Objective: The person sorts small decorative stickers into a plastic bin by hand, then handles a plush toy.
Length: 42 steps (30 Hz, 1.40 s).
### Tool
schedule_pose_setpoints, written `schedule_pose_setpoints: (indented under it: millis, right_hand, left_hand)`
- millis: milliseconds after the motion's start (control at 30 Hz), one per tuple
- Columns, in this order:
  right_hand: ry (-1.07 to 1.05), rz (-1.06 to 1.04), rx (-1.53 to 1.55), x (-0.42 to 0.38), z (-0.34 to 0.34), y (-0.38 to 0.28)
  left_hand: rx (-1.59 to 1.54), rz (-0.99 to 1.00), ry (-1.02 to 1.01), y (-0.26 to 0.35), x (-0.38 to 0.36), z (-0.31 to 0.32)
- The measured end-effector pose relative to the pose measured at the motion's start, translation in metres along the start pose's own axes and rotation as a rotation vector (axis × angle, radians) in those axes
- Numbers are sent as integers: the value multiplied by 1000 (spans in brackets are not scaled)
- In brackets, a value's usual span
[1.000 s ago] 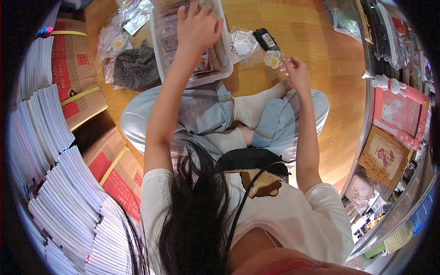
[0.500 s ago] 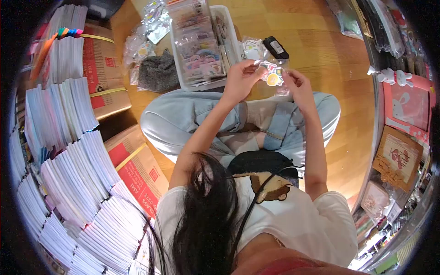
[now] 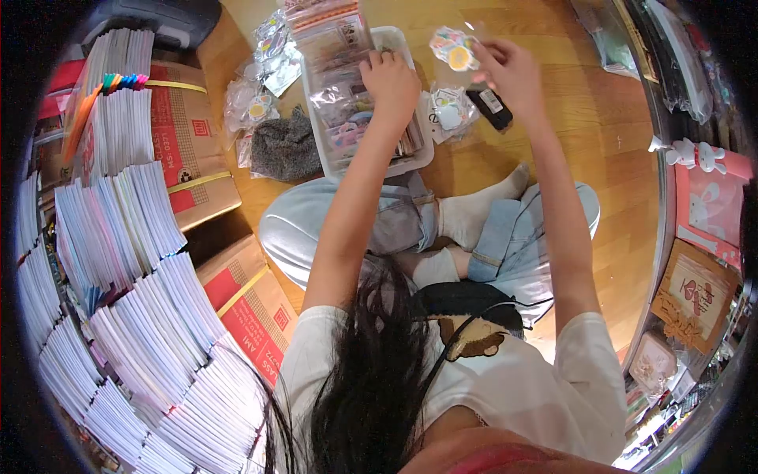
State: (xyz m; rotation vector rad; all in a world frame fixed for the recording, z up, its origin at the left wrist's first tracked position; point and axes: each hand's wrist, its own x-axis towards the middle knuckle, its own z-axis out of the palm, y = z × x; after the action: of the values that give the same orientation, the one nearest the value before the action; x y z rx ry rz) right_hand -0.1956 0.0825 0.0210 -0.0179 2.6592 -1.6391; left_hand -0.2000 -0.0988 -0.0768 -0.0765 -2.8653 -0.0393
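A clear bag of colourful stickers [image 3: 453, 49], with a round yellow one showing, is pinched at its edge by my right hand [image 3: 512, 75], above the floor to the right of the bin. My left hand [image 3: 392, 85] reaches into the white plastic bin [image 3: 422, 154], its fingers apart and resting on the packets. Several clear sticker packets [image 3: 332, 43] stand in rows inside the bin. Part of the contents is hidden beneath my left hand and forearm.
Right of the bin lie another sticker packet [image 3: 452, 112] and a black item with a white label [image 3: 491, 107]. On the left are a grey cloth [image 3: 284, 146], clear bags [image 3: 251, 107], cardboard boxes [image 3: 185, 126] and stacked booklets [image 3: 162, 316]. A shelf unit [image 3: 671, 197] borders the right.
My left hand has let go of the sticker bag and moved forward into the bin. My right hand has lifted the bag forward, away from my lap.
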Motion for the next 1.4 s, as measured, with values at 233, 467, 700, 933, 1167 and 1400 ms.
schedule_pose_setpoints:
  millis: [233,467,700,933,1167,1400]
  right_hand:
    - [-74,-299,-381,78,73,-8]
    - [-198,163,-316,101,110,-31]
    - [-86,-205,-741,119,118,4]
    - [-195,190,144,130,137,27]
    - [-95,-282,-718,104,116,-7]
    - [47,-368,-837,90,143,13]
  left_hand:
    - [121,28,-162,1,1,-3]
    - [95,-20,-305,5,0,-14]
    - [65,-26,-293,4,1,-17]
    - [-33,10,-119,1,-6,-12]
    - [-152,92,125,-9,-12,-7]
    - [-364,86,159,-14,-17,-28]
